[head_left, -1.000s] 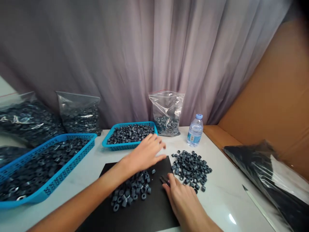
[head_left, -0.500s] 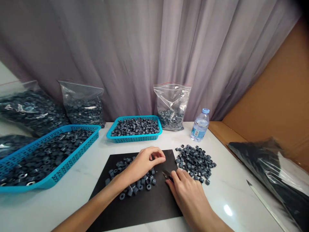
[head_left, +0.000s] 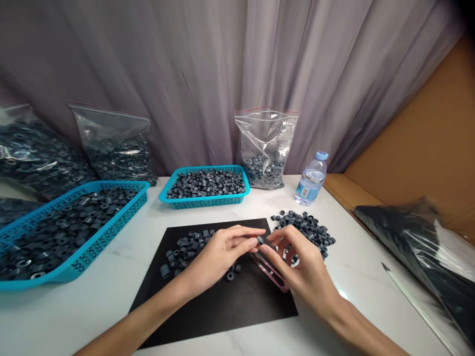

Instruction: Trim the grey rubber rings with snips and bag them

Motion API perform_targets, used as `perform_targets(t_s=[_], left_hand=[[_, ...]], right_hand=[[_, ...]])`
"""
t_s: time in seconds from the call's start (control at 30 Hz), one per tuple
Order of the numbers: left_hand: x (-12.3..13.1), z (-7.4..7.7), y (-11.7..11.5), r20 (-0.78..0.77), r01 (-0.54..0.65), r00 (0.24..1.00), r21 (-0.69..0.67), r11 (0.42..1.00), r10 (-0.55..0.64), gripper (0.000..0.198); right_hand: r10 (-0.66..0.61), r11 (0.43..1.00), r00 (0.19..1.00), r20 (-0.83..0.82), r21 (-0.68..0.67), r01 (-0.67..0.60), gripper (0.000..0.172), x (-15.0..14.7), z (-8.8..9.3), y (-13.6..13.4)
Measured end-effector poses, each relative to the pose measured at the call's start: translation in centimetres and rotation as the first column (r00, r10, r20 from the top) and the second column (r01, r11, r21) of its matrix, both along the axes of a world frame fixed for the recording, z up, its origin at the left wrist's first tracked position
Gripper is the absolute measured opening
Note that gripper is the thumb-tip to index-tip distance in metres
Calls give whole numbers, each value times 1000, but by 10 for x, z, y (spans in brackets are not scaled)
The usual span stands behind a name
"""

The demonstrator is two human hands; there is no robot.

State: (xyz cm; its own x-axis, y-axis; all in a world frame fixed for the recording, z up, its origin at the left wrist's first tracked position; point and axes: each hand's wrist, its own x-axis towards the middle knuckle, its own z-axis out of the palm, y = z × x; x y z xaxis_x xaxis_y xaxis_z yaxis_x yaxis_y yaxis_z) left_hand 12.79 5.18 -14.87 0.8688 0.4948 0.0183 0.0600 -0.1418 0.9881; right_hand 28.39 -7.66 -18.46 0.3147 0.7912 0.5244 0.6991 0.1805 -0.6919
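My left hand [head_left: 234,245] has its fingers drawn together at a small dark grey ring [head_left: 260,240], over the black mat [head_left: 218,316]. Thumb and forefinger of my right hand [head_left: 297,254] close on the same ring from the other side. Beneath my right thumb lies a slim tool with a pink, slotted handle [head_left: 273,275]; its tip is partly hidden, and whether the right hand touches it I cannot tell. A pile of similar grey rings [head_left: 189,247] spreads over the mat, partly behind my left hand. Another heap of rings [head_left: 311,230] sits right of the mat.
Blue baskets full of rings stand at the left [head_left: 79,262] and at the back [head_left: 208,200]. Clear zip bags [head_left: 265,148] of rings lean by the curtain. A water bottle [head_left: 310,183], a long pale strip [head_left: 415,306] and a dark plastic bag [head_left: 404,237] are on the right.
My right hand has moved up from the tool to meet the left at the ring. The tool's pink handle has come into sight. The view has shifted slightly.
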Motion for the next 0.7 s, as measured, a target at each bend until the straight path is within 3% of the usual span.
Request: perform_targets(t_s=[0.1,0.27,0.43,0.63,0.7], left_hand=[[1,-3,-6,0,11,1000,7,1000,-11,26],[1,-4,-5,-44,-50,998,-15,999,49,31],[3,-2,-4,-3,-10,1000,-43,999,10,25],[3,2,4,-26,-71,997,-66,995,69,22],[2,4,10,-16,-84,996,-93,992,83,21]], right_hand=[[83,996,988,-129,-7,-84,12,1,-1,2],[64,992,986,-151,-102,-80,18,2,-9,4],[101,983,969,-225,-129,-132,17,0,-5,4],[103,989,987,-120,-97,-115,15,7,-1,4],[91,993,984,-152,-65,-102,15,8,-2,4]])
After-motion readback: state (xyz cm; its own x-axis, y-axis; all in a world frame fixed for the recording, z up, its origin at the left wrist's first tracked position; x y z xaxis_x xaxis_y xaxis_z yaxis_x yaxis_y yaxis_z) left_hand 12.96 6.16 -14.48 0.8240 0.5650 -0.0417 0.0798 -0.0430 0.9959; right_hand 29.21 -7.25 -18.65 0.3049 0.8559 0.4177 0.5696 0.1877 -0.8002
